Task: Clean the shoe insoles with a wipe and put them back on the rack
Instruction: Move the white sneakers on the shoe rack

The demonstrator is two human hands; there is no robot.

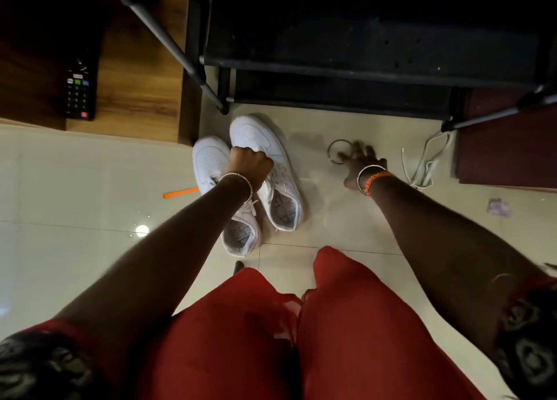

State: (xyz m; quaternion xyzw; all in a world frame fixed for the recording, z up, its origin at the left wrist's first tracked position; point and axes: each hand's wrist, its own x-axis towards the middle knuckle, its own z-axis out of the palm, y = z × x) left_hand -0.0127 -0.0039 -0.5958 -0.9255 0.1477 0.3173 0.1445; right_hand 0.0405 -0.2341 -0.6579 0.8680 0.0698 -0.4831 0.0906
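Sneakers in left hand grip; right hand spread wide by bangle.

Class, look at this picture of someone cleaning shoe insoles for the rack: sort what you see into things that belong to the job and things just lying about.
Belongs to the job:
white shoes, gripped by the left hand
black rack

Just lying about:
remote control
orange strip
metal bangle, by the open right hand
loose white laces

glossy cream tile floor, wooden cabinet
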